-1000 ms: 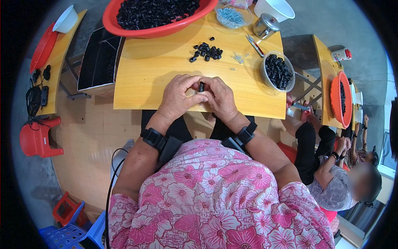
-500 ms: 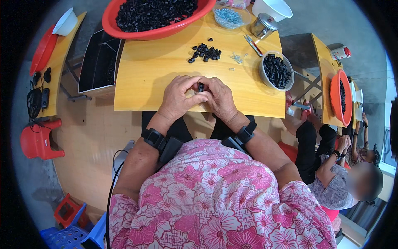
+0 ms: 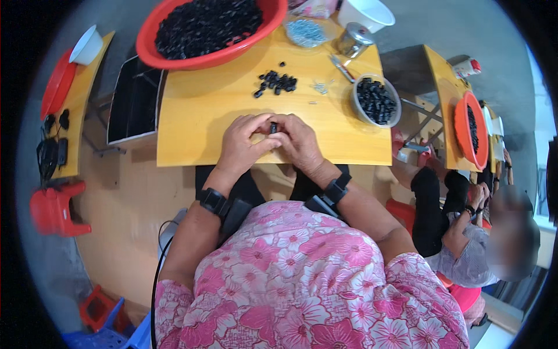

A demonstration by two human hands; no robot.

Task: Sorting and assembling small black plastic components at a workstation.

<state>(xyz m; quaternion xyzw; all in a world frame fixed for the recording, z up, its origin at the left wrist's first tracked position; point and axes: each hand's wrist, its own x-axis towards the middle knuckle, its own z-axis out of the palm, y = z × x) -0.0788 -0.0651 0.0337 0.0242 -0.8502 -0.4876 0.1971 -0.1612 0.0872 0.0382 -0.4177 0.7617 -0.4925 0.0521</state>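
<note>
Over the near edge of the yellow table [image 3: 203, 136], my left hand [image 3: 244, 141] and my right hand [image 3: 301, 144] meet. Between their fingertips is a small black plastic cylinder [image 3: 274, 127], held upright; both hands are closed on it, and the fingers partly hide it. Just beyond lies a loose pile of black plastic pieces [image 3: 279, 82]. Several small metal springs [image 3: 320, 88] lie to its right. A clear tub [image 3: 397, 119] full of black pieces stands at the table's right edge.
At the back sit a large red basin [image 3: 148, 55] of black parts, a clear bowl [image 3: 306, 33] of springs, a metal canister [image 3: 356, 39], a white bowl [image 3: 366, 14] and small snips [image 3: 342, 68]. A black-lined box [image 3: 132, 102] stands left. Another person [image 3: 465, 244] sits at right.
The whole view has shifted, so the table's things appear a little further left. My hands stay together around the black cylinder, with little change in the fingers.
</note>
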